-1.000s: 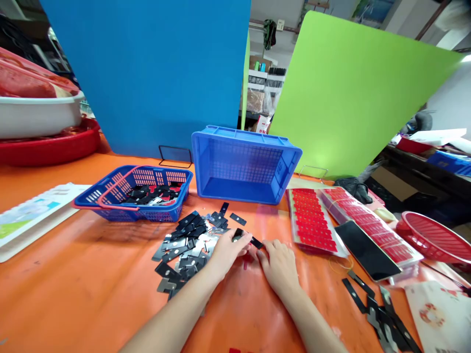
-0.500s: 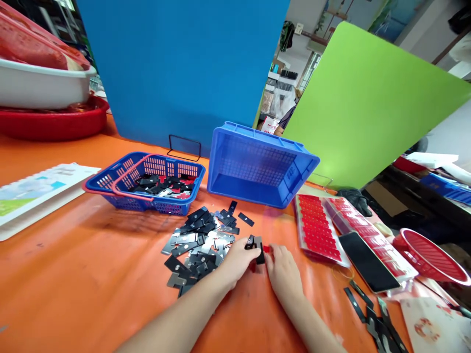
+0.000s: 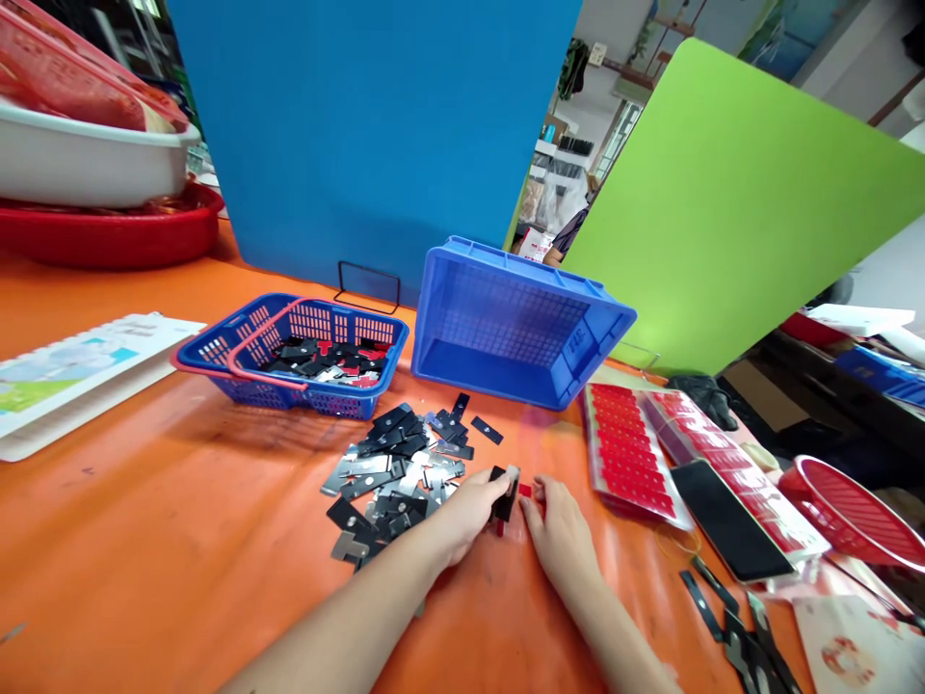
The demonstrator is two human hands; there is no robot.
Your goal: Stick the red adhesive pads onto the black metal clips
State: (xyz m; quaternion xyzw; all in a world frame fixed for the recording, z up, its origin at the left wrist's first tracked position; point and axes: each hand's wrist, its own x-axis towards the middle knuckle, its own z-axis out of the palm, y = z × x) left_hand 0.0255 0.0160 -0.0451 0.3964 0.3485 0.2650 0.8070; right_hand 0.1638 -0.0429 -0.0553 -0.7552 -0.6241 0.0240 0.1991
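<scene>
My left hand point(image 3: 466, 513) pinches a small black metal piece point(image 3: 504, 490), held upright just above the orange table point(image 3: 180, 540). My right hand point(image 3: 560, 528) is closed beside it, its fingertips on a small red sticker point(image 3: 525, 490) next to the piece. Just left of my hands lies a loose pile of black and silver metal pieces point(image 3: 394, 467). To the right are sheets of red stickers point(image 3: 622, 453).
A small blue basket point(image 3: 293, 361) holds more black and red parts. Behind the pile, a big blue crate point(image 3: 516, 323) lies tipped. A phone point(image 3: 725, 519), a red basket point(image 3: 849, 516) and black strips point(image 3: 744, 636) are at right. Blue and green panels stand behind.
The black piece has been lifted from the table edge of the pile and turned upright between my hands. The view has shifted left and forward.
</scene>
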